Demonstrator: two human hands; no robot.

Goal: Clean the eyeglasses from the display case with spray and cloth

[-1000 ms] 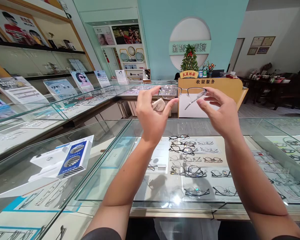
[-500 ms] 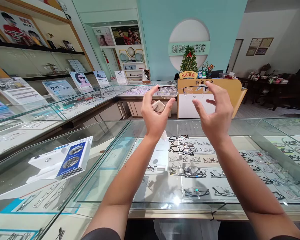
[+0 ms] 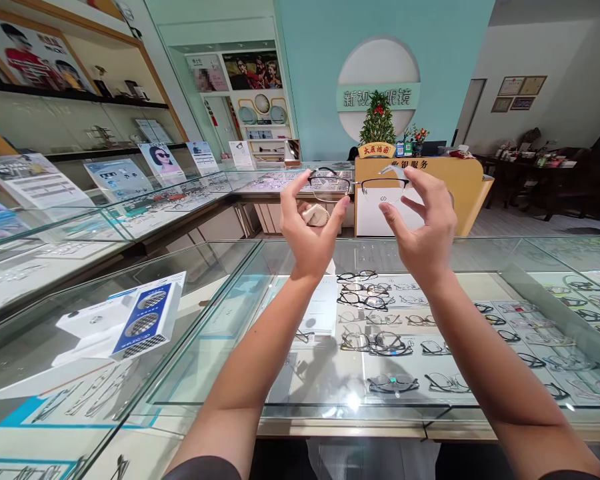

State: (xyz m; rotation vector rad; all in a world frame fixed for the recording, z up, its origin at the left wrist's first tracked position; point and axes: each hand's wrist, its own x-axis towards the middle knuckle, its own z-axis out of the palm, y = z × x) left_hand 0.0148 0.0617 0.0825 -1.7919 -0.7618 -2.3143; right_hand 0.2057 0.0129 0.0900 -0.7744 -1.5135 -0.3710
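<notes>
While a teal wall [image 3: 310, 73] fills the upper middle of the frame, a glass display counter [image 3: 340, 425] spreads across the lower half, with rows of eyeglasses [image 3: 391, 342] inside it. Right of the upper centre stands a yellow and white cash desk [image 3: 470, 183], and at lower left lies a blue and white box [image 3: 147, 320].

Near the centre, above the counter, the left hand [image 3: 308, 237] and the right hand [image 3: 427, 233] hold up a pair of dark-topped spectacles [image 3: 356, 183], one at each end, the front nearly level across the frame. Holding them well, I'd judge, means even support at both ends, light pressure so the thin bridge isn't twisted, and skin kept to the rims and off the lenses.

A cream cloth [image 3: 315, 215] is bunched in the left palm, just below the lens on that side; it is best kept tucked clear of the view through it.

As for the fingers, the left forefinger and thumb are spread about the lens height and clamped on its upper outer corner and lower edge. The right pair spans the other lens likewise, forefinger at the corner; whether that thumb presses the lower edge, I can't tell.
</notes>
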